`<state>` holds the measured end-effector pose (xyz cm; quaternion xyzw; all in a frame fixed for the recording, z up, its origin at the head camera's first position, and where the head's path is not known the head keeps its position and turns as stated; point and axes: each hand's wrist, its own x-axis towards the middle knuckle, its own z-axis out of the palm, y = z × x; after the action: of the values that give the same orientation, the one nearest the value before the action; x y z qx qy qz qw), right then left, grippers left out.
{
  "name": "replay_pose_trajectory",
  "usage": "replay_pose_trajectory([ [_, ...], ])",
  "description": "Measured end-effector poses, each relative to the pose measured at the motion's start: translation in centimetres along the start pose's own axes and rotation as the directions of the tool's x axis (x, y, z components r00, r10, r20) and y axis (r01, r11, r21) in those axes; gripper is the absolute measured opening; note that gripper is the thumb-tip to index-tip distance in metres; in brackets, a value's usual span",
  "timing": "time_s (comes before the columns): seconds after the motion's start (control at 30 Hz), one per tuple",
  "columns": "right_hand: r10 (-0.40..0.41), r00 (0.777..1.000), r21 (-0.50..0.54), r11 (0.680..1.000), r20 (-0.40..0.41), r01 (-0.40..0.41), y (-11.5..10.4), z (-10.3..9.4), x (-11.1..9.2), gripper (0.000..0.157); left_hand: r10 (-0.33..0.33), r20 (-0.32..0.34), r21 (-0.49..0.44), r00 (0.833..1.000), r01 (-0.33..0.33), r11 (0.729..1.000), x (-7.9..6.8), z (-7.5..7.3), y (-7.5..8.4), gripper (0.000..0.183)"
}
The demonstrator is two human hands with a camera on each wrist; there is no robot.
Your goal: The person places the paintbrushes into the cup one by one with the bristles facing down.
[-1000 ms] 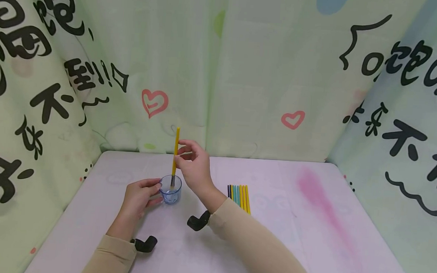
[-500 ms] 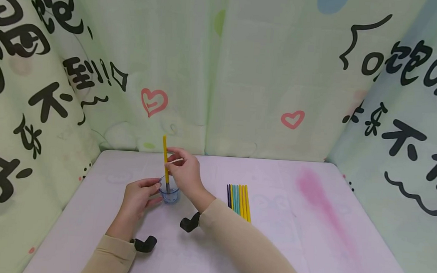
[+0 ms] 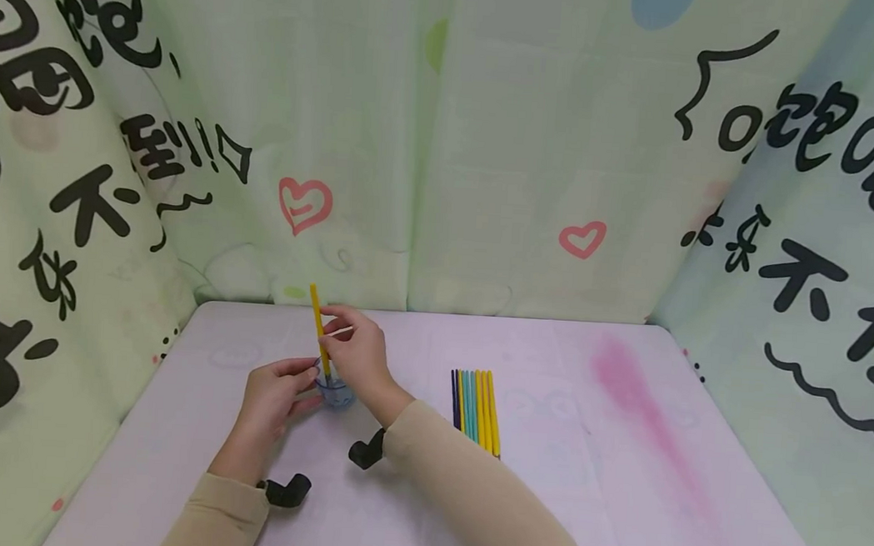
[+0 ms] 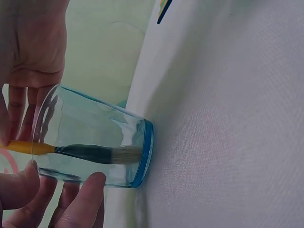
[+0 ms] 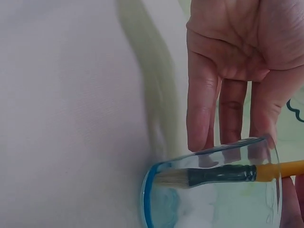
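Note:
A clear blue-tinted glass [image 3: 338,395] stands on the table at left of centre. My left hand [image 3: 270,398] holds its left side, thumb and fingers round the wall. My right hand [image 3: 360,353] pinches the yellow handle of a paintbrush [image 3: 317,320] above the rim. The brush leans left inside the glass. In the left wrist view its pale bristles [image 4: 126,155] reach down to the blue base of the glass [image 4: 99,128]. The right wrist view also has the brush [image 5: 221,174] within the glass, bristles by the bottom.
To the right of my right hand lies a row of several slim sticks [image 3: 476,405], yellow, teal and dark; my right sleeve [image 3: 484,493] covers their near ends. The pinkish-white table [image 3: 582,482] has a pink smear at right. A printed curtain [image 3: 490,143] hangs behind and at both sides.
My right hand has moved left and lower with the paintbrush, which has gone from nearly upright to leaning left in the glass. My left hand has kept its hold on the glass.

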<state>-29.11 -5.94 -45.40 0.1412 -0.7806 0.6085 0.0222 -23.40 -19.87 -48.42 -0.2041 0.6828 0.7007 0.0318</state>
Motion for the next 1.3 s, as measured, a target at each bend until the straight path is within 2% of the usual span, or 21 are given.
replay_pose_trajectory([
  [0.27, -0.005, 1.0, -0.089, 0.996, -0.005, 0.005, -0.1, 0.5, 0.4, 0.04, -0.002, -0.009, 0.007, 1.0, 0.002, 1.0, 0.1, -0.2, 0.0, 0.037],
  [0.7, 0.02, 0.999, -0.066, 0.998, 0.035, -0.018, 0.2, 0.6, 0.5, 0.038, -0.002, 0.003, 0.004, 1.0, 0.002, 1.0, 0.1, -0.3, -0.1, 0.039],
  [0.9, 0.041, 0.998, 0.032, 0.999, 0.041, -0.042, 0.3, -0.4, 0.1, 0.039, 0.001, -0.002, -0.005, 1.0, -0.001, 1.0, 0.2, -0.1, -0.1, 0.038],
  [1.1, 0.071, 0.996, 0.162, 0.984, 0.053, -0.079, 0.5, -1.9, -0.3, 0.04, -0.002, -0.002, -0.012, 1.0, 0.002, 1.0, 0.1, -0.1, 0.0, 0.038],
  [1.3, 0.063, 0.997, 0.212, 0.975, 0.047, -0.072, 0.5, -3.8, -0.9, 0.041, -0.015, -0.01, 0.0, 1.0, 0.015, 1.0, -0.1, -0.1, 0.1, 0.038],
])
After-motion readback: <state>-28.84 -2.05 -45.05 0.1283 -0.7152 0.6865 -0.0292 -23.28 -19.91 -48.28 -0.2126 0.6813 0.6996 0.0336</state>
